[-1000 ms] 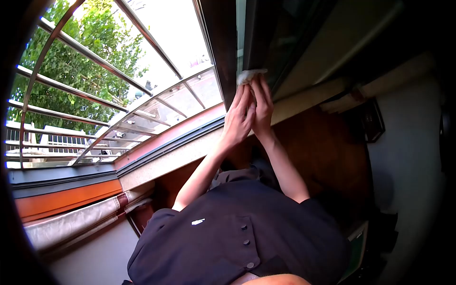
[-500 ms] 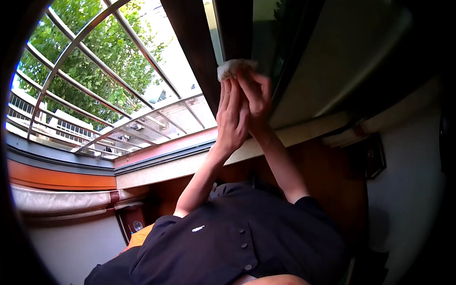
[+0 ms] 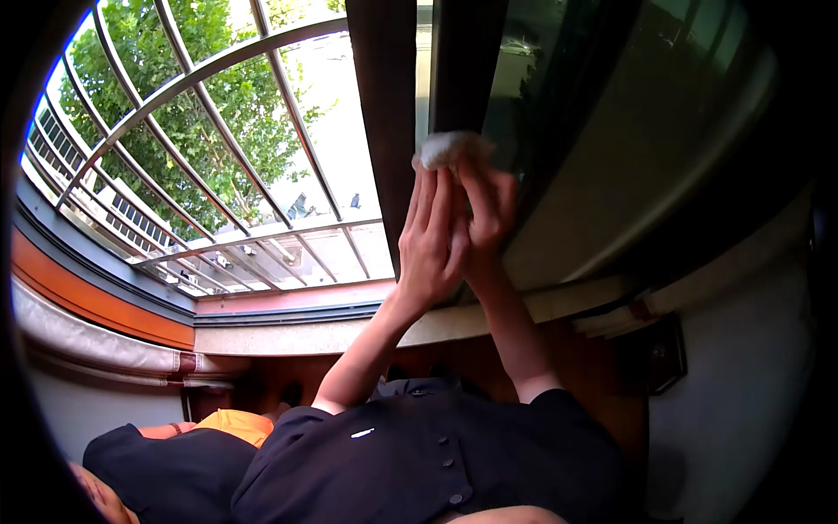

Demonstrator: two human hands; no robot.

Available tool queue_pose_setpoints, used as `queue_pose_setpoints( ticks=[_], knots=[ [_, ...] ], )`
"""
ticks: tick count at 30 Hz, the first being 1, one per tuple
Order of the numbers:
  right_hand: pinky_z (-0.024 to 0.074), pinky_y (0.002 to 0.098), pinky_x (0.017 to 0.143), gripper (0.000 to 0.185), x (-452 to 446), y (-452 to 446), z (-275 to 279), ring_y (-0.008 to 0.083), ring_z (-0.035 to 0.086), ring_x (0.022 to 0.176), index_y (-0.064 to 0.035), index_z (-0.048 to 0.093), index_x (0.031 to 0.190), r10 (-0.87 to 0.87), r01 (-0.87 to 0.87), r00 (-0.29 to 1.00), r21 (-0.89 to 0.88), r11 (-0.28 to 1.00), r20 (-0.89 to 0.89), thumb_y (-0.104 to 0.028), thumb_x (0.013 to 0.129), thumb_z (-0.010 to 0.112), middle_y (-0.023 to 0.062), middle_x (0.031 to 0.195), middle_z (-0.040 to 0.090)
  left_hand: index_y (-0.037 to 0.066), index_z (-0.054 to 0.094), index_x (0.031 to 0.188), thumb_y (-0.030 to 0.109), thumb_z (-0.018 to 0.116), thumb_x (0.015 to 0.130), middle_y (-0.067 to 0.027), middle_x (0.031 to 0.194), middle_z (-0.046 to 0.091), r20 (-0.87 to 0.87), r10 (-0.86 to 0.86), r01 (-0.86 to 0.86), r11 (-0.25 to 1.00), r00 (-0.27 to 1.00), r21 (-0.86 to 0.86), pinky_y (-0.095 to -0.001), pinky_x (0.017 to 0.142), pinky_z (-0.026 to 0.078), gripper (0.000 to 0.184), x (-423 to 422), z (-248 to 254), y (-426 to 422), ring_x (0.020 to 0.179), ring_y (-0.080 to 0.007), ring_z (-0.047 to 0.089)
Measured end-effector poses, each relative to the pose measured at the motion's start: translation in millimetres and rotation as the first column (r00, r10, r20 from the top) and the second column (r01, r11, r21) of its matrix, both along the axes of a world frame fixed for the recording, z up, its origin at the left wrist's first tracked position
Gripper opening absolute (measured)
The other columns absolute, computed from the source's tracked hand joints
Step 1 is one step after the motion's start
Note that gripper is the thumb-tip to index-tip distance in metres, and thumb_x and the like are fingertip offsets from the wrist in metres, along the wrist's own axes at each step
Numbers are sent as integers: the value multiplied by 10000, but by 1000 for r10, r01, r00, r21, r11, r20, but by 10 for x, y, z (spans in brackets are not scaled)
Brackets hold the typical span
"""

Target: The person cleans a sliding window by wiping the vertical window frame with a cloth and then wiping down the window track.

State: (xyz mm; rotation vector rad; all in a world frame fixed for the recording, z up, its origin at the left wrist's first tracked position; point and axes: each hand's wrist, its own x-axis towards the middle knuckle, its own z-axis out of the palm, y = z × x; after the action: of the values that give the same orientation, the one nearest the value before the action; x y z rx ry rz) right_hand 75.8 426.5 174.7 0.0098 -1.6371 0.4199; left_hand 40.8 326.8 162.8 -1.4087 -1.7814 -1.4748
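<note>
A crumpled white cloth point(image 3: 450, 150) is pressed against the dark window frame point(image 3: 463, 70) in the upper middle. My left hand point(image 3: 429, 240) reaches up with its fingers stretched together, their tips on the lower edge of the cloth. Close beside it on the right, my right hand point(image 3: 487, 205) has its fingers bent round the cloth's right part. The two hands touch or overlap near the palms. Part of the cloth is hidden by the fingers.
Metal bars point(image 3: 205, 96) and a tree lie beyond the opening at left. A pale sill point(image 3: 349, 335) runs below my hands, and dark glass point(image 3: 611, 148) is at right. Another person in dark clothing point(image 3: 188, 467) is at lower left, near an orange item point(image 3: 237, 424).
The view has tilted and shifted. My hands and the cloth have moved along the frame, first left, then right and slightly down in view. The other person has come into fuller view.
</note>
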Motion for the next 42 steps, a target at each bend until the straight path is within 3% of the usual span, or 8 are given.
queue_pose_setpoints(
  ticks=[6, 10, 15, 21, 23, 27, 37, 42],
  knots=[
    [560, 405, 1004, 440, 109, -44, -1057, 329, 654, 1188, -16, 702, 1387, -39, 44, 991, -34, 998, 128, -42, 955, 781, 178, 1323, 628, -155, 401, 1572, 164, 555, 991, -406, 1614, 409, 16, 62, -59, 985, 998, -160, -566, 1256, 357, 681, 45, -1013, -137, 1515, -575, 392],
    [568, 423, 988, 448, 218, -114, -1340, 343, 666, 1162, -24, 684, 1403, -52, 71, 979, -92, 993, 198, -51, 964, 768, 178, 1289, 646, -139, 432, 1565, 157, 602, 957, -388, 1597, 446, -49, 70, -79, 972, 996, -221, -566, 1247, 378, 697, 63, -1101, -217, 1498, -553, 438],
    [579, 430, 946, 455, 153, 11, -1092, 338, 680, 1114, -13, 694, 1393, -51, 58, 987, -42, 997, 150, -16, 943, 766, 182, 1275, 676, -127, 423, 1582, 154, 628, 959, -374, 1621, 430, -84, 74, -87, 982, 994, -165, -559, 1263, 362, 714, -34, -1048, -98, 1536, -527, 404],
    [583, 385, 910, 446, 29, -50, 19, 292, 676, 1081, -25, 733, 1364, -171, 172, 983, 3, 985, 63, -8, 922, 793, 156, 1240, 670, -160, 386, 1592, 151, 492, 995, -414, 1643, 367, -95, -18, 15, 999, 995, -33, -606, 1276, 305, 682, -156, 3, 37, 1548, -594, 331],
    [581, 371, 904, 456, -136, -33, 239, 274, 676, 1083, -24, 733, 1371, -174, 174, 985, -28, 984, -11, -15, 921, 805, 141, 1220, 660, -139, 379, 1609, 157, 468, 989, -398, 1666, 346, -68, -62, 69, 991, 996, 112, -599, 1284, 293, 693, -165, 279, 128, 1570, -580, 303],
    [576, 348, 890, 495, -241, 3, 348, 226, 672, 1090, -18, 723, 1397, -150, 144, 981, -55, 988, -127, -36, 916, 837, 105, 1176, 634, -124, 371, 1622, 158, 447, 985, -385, 1687, 322, -79, -36, 50, 982, 996, 181, -572, 1296, 284, 701, -158, 351, 239, 1586, -567, 281],
    [542, 433, 953, 414, 68, -36, -742, 321, 663, 1071, -40, 735, 1337, -123, 129, 987, -50, 990, 106, -95, 937, 827, 138, 1242, 679, -154, 441, 1560, 164, 582, 951, -416, 1610, 415, -50, 4, -3, 1000, 999, 6, -578, 1243, 377, 702, -128, -818, -8, 1507, -601, 402],
    [530, 444, 957, 305, 124, 4, -1172, 312, 657, 1076, -72, 757, 1238, -155, 164, 974, -49, 985, 163, -116, 942, 814, 114, 1191, 680, -108, 507, 1533, 144, 664, 918, -372, 1600, 463, -41, 26, -28, 998, 999, -60, -558, 1241, 408, 683, -80, -1069, -155, 1502, -537, 453]
  ],
)
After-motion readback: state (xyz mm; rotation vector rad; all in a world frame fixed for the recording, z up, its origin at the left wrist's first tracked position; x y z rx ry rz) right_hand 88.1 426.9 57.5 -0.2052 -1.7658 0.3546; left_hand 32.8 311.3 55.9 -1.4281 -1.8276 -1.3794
